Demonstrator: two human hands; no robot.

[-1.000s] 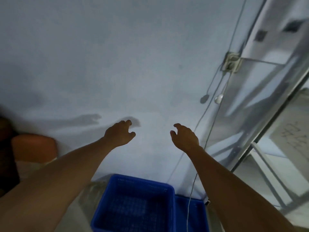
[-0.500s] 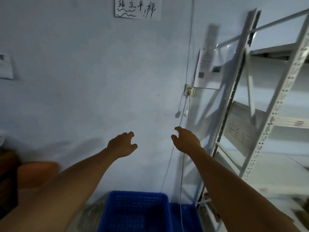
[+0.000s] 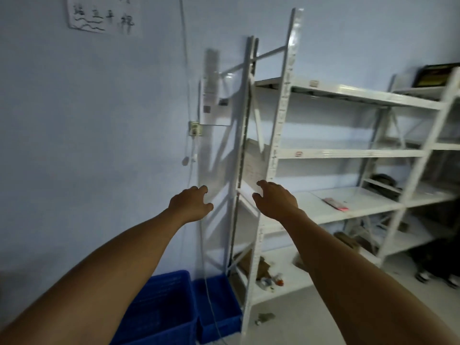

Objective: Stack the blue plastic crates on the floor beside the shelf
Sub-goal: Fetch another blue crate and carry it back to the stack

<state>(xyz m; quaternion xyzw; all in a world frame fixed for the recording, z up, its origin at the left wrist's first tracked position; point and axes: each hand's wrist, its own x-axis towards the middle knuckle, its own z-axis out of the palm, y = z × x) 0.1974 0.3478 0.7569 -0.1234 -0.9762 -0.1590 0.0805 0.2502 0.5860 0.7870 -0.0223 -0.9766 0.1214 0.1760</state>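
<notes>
Two blue plastic crates stand on the floor against the wall at the bottom of the view. The taller blue crate [image 3: 164,307] is on the left, and a lower blue crate [image 3: 216,310] sits between it and the white metal shelf [image 3: 278,155]. My left hand [image 3: 190,204] and my right hand [image 3: 275,199] are stretched out in front of me at chest height, well above the crates. Both hands hold nothing and their fingers are loosely curled and apart.
A thin cable [image 3: 199,240] hangs from a wall socket [image 3: 194,128] down over the lower crate. The shelf holds a red-edged flat object [image 3: 334,204] and small clutter [image 3: 270,280] on its bottom board. Bare floor [image 3: 298,319] lies to the right of the crates.
The view has swung up and to the right, bringing the shelf into sight. Both empty hands stay outstretched and now appear in front of the shelf's left post instead of the bare wall.
</notes>
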